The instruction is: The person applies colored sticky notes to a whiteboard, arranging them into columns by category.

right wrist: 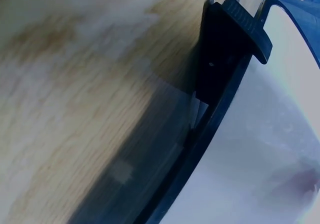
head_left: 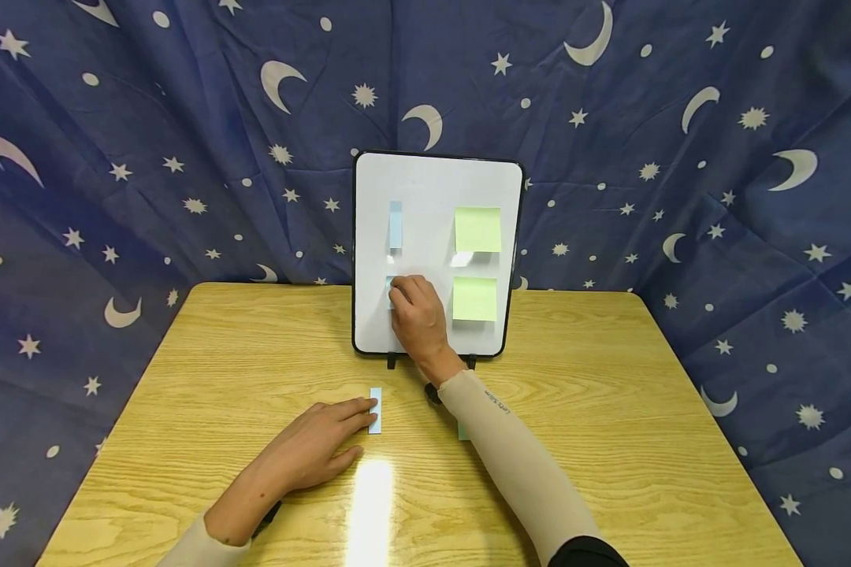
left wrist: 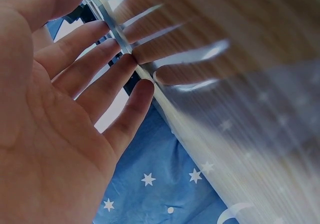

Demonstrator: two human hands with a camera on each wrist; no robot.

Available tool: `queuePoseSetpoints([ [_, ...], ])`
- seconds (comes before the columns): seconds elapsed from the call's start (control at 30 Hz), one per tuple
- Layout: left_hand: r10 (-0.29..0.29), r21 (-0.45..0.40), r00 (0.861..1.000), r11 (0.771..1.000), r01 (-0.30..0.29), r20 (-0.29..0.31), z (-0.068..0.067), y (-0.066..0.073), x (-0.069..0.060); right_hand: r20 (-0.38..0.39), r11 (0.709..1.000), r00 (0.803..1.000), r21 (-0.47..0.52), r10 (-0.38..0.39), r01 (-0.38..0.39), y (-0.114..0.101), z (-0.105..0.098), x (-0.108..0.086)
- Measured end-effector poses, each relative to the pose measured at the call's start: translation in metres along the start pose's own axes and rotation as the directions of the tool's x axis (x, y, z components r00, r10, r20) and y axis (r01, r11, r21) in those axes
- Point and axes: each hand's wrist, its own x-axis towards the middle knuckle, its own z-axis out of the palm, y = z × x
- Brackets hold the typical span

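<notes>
My right hand (head_left: 420, 319) is at the lower left of a small whiteboard (head_left: 425, 177), its curled fingers on a light blue sticky note (head_left: 389, 294) that they partly cover. Where the thumb lies is hidden. On the table, my left hand (head_left: 312, 447) rests with its fingers extended, two fingertips touching a narrow light blue sticky note pad (head_left: 376, 428). In the left wrist view, the left palm (left wrist: 55, 114) and slightly bent fingers show. The right wrist view shows the board's black frame (right wrist: 212, 129) and white face, not the fingers.
Another blue note (head_left: 395, 225) hangs higher on the board's left; two pale green notes (head_left: 478, 229) are on its right. A green piece (head_left: 463, 432) peeks from beneath the right forearm. Black feet (head_left: 392, 361) support the board; a starry blue curtain (head_left: 220, 157) surrounds the wooden table (head_left: 255, 346).
</notes>
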Motion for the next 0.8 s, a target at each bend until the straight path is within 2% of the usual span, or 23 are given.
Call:
queuePoseSetpoints([
  [0.3, 0.009, 0.000, 1.000, 1.000, -0.009, -0.010, 0.0013, -0.0002, 0.0005, -0.001, 1.000, 1.000, 0.010, -0.001, 0.001, 0.0015, 0.0000, -0.0025],
  [0.53, 0.005, 0.002, 1.000, 1.000, -0.005, 0.002, 0.0004, 0.0001, 0.0003, 0.050, 1.000, 0.999, -0.027, 0.016, -0.015, 0.0022, -0.0038, -0.0051],
  [0.8, 0.021, 0.005, 1.000, 1.000, -0.021, -0.021, -0.0004, 0.0003, -0.0002, 0.079, 0.998, 0.997, -0.064, 0.012, -0.007, 0.0017, -0.0073, -0.0098],
])
